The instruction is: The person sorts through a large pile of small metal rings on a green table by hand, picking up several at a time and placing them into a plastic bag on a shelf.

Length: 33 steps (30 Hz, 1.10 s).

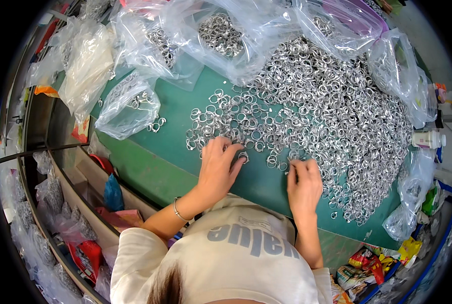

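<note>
A large heap of silver-coloured metal rings [337, 111] spreads over the green table, thinning into a loose layer toward my hands. My left hand [217, 167] is at the near left edge of that layer, its thumb and fingers closed on a ring [243, 157]. To the right, my right hand [305, 185] has its fingers curled and pinched together at the near edge of the rings. Several loose rings touch or lie close to its fingertips; what it pinches, if anything, is too small to make out.
Clear plastic bags [226, 35] with more rings line the far side. A smaller bag [129, 106] lies open at the left on the green table [170, 144]. A white bottle [428, 139] stands at the right edge. Drawers [79, 177] adjoin the left side.
</note>
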Each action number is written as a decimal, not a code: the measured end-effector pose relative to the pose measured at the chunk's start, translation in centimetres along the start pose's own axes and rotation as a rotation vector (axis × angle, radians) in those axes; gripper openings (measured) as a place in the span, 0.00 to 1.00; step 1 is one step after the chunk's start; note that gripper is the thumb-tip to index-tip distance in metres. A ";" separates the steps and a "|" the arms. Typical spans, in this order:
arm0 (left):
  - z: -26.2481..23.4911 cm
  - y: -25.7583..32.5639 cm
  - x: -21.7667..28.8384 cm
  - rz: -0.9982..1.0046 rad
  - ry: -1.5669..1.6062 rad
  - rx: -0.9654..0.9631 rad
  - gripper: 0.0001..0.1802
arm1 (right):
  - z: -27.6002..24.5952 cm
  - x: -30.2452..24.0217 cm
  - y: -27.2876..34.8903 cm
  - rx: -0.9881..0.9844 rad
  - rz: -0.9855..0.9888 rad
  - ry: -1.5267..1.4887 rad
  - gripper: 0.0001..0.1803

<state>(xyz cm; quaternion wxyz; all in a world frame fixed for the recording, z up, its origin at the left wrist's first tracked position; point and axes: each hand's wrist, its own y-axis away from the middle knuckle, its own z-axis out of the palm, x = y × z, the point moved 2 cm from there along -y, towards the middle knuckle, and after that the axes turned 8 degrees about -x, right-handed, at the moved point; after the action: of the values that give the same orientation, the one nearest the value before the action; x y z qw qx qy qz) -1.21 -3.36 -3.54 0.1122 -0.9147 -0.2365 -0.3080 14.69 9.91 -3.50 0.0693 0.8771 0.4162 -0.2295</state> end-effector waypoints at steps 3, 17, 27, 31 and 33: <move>-0.4 0.9 -0.5 -0.052 0.030 0.000 0.21 | -0.9 -0.8 -0.2 0.069 0.079 -0.032 0.09; -0.5 -0.3 -2.5 -0.065 -0.008 0.149 0.11 | 3.6 -6.3 -5.3 -0.049 -0.221 -0.099 0.09; -0.9 -0.7 -2.8 -0.050 0.045 0.153 0.14 | 1.7 -3.8 -4.2 -0.168 0.038 -0.330 0.07; -0.1 -1.6 -2.9 -0.001 0.046 0.147 0.14 | 2.1 -2.5 -3.4 -0.340 0.332 -1.026 0.03; 0.0 -1.7 -3.0 0.003 0.066 0.177 0.13 | 1.6 -3.0 -3.4 -0.389 0.358 -1.071 0.02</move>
<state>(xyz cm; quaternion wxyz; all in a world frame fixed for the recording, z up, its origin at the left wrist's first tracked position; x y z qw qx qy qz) -4.13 -2.97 -5.27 0.2009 -0.8908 -0.2574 -0.3159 9.89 9.55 -3.29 0.4663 0.6670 0.2034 -0.5443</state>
